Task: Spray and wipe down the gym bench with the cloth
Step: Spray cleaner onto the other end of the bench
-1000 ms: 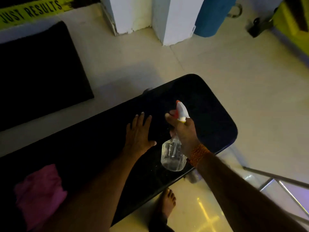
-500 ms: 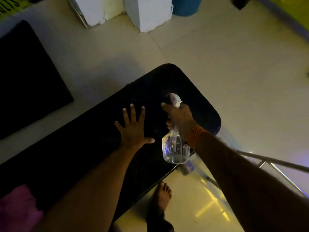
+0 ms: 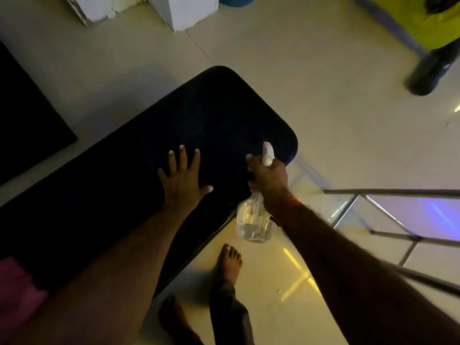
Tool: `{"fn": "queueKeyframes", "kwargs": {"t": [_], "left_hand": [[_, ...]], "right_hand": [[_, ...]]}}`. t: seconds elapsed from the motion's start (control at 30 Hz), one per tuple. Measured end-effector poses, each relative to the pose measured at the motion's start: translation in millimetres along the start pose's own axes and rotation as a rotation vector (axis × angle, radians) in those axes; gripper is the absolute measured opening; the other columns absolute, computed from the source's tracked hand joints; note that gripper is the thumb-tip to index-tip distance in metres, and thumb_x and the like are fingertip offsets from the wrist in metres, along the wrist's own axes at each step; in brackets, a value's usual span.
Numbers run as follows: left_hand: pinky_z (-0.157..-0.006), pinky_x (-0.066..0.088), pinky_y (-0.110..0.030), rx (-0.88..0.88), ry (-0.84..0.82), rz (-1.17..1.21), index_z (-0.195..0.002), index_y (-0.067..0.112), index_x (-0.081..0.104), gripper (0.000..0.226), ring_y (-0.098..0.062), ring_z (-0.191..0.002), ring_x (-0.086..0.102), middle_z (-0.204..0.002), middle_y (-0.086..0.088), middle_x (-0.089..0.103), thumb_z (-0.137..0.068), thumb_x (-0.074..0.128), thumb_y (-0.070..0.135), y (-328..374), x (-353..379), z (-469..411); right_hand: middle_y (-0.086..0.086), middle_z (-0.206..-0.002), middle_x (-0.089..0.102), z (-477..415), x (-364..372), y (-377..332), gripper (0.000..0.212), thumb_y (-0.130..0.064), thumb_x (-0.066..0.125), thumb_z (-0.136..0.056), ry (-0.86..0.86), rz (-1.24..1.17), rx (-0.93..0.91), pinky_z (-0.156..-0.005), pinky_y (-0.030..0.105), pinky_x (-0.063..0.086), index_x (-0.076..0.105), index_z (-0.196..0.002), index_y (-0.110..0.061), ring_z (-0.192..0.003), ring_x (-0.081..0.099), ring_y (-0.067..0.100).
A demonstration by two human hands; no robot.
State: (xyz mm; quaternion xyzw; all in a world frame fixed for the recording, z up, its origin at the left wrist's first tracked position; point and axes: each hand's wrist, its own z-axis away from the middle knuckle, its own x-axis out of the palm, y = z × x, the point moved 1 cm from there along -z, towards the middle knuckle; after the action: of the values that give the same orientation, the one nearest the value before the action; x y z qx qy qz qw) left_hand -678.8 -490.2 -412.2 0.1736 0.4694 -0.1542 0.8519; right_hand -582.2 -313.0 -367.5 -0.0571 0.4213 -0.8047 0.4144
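Black vinyl covers the long padded gym bench (image 3: 199, 115), which runs from the 8 o'clock edge of the view up to its rounded end near 12 o'clock. A crumpled pink cloth (image 3: 15, 290) seems to lie on the pad at the far 8 o'clock corner, cut off by the frame and well apart from both hands. The left hand (image 3: 183, 181) lies flat on the pad at centre, fingers straight and spread, holding nothing. At its 3 o'clock side the right hand (image 3: 270, 178) is curled round the neck of a clear plastic spray bottle (image 3: 252, 225), whose round body hangs below the wrist over the bench's near edge. Its white nozzle (image 3: 268, 151) points toward 12 o'clock, over the bench's end. Whether a finger presses the trigger cannot be told, and no mist shows in the dim light.

The spraying step looks to be in hand; wiping is not yet begun. Next, I judge, a hand must reach back to 8 o'clock for the cloth, then stroke it along the pad.
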Motion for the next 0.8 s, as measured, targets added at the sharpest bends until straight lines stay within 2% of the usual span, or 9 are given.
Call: {"fn": "queueKeyframes", "kwargs": {"t": [0.1, 0.2, 0.37, 0.43, 0.5, 0.57, 0.63, 0.7, 0.8], "left_hand": [[-0.119, 0.019, -0.070, 0.053, 0.005, -0.008, -0.164, 0.028, 0.001, 0.111, -0.039, -0.158, -0.007, -0.172, -0.011, -0.009, -0.085, 0.067, 0.067, -5.6, 9.2, 20.0], [-0.120, 0.019, -0.069, 0.083, -0.016, -0.020, -0.164, 0.029, 0.000, 0.112, -0.036, -0.158, -0.008, -0.172, -0.008, -0.011, -0.084, 0.067, 0.067, -13.8, 16.5, 34.1], [-0.121, 0.018, -0.067, 0.087, -0.027, -0.015, -0.164, 0.031, -0.002, 0.116, -0.032, -0.159, -0.009, -0.172, -0.004, -0.013, -0.081, 0.071, 0.067, -33.6, 23.2, 55.0], [-0.122, 0.018, -0.067, 0.076, -0.042, -0.013, -0.164, 0.032, -0.002, 0.118, -0.032, -0.159, -0.010, -0.172, -0.003, -0.014, -0.080, 0.073, 0.066, -44.5, 23.2, 65.3], [-0.121, 0.019, -0.067, 0.062, -0.045, -0.005, -0.164, 0.032, -0.002, 0.119, -0.031, -0.159, -0.009, -0.172, -0.002, -0.013, -0.079, 0.074, 0.064, -57.9, 22.4, 77.4], [-0.121, 0.018, -0.067, 0.044, -0.040, 0.004, -0.164, 0.032, -0.001, 0.119, -0.032, -0.159, -0.008, -0.173, -0.003, -0.011, -0.078, 0.075, 0.064, -73.8, 21.9, 90.2], [-0.121, 0.017, -0.067, 0.014, -0.036, 0.009, -0.163, 0.032, -0.001, 0.119, -0.033, -0.159, -0.007, -0.173, -0.004, -0.010, -0.077, 0.075, 0.065, -91.6, 22.7, 101.6], [-0.122, 0.016, -0.067, -0.025, -0.033, 0.018, -0.163, 0.032, -0.001, 0.121, -0.033, -0.159, -0.006, -0.173, -0.005, -0.009, -0.076, 0.075, 0.066, -110.0, 24.6, 111.9], [-0.123, 0.014, -0.065, -0.102, -0.023, 0.046, -0.163, 0.031, -0.002, 0.124, -0.033, -0.159, -0.007, -0.172, -0.006, -0.009, -0.074, 0.075, 0.069, -138.1, 27.1, 124.5]], "right_hand": [[0.002, -0.089, 0.069, 18.2, -3.5, 19.8, 0.030, -0.042, 0.075, -0.092, 0.021, -0.034, 0.043, -0.055, 0.027, 0.054, 0.062, -0.114, -0.027, -0.063, 0.066, 0.016], [0.005, -0.092, 0.073, 32.0, -5.3, 33.4, 0.023, -0.039, 0.075, -0.091, 0.089, 0.005, 0.031, -0.058, 0.028, 0.056, 0.063, -0.100, -0.022, -0.066, 0.069, 0.017], [0.012, -0.108, 0.070, 56.9, 0.3, 44.7, 0.046, -0.041, 0.074, -0.092, 0.034, 0.052, 0.070, -0.076, 0.041, 0.064, 0.059, -0.124, -0.012, -0.084, 0.072, 0.025], [0.011, -0.106, 0.071, 70.7, 6.5, 46.9, 0.046, -0.038, 0.072, -0.094, -0.008, 0.091, 0.037, -0.068, 0.034, 0.062, 0.059, -0.129, -0.010, -0.075, 0.070, 0.020], [0.010, -0.099, 0.070, 87.3, 16.9, 49.0, 0.048, -0.035, 0.069, -0.097, -0.099, 0.140, -0.006, -0.063, 0.036, 0.059, 0.055, -0.140, -0.019, -0.067, 0.065, 0.021], [0.011, -0.102, 0.070, 102.1, 30.5, 51.7, 0.052, -0.036, 0.065, -0.099, -0.162, 0.250, -0.060, -0.066, 0.041, 0.062, 0.049, -0.148, -0.029, -0.071, 0.067, 0.024], [0.011, -0.105, 0.071, 114.7, 48.7, 53.5, 0.057, -0.036, 0.064, -0.099, -0.225, 0.258, -0.075, -0.059, 0.032, 0.059, 0.045, -0.152, -0.032, -0.074, 0.067, 0.021], [0.009, -0.106, 0.070, 125.5, 71.0, 53.2, 0.057, -0.039, 0.064, -0.099, -0.309, 0.257, -0.062, -0.056, 0.026, 0.053, 0.044, -0.153, -0.035, -0.074, 0.065, 0.018], [0.004, -0.101, 0.068, 135.6, 104.2, 43.2, 0.051, -0.040, 0.068, -0.097, -0.316, 0.293, -0.073, -0.051, 0.022, 0.051, 0.052, -0.145, -0.038, -0.068, 0.065, 0.015]]}}
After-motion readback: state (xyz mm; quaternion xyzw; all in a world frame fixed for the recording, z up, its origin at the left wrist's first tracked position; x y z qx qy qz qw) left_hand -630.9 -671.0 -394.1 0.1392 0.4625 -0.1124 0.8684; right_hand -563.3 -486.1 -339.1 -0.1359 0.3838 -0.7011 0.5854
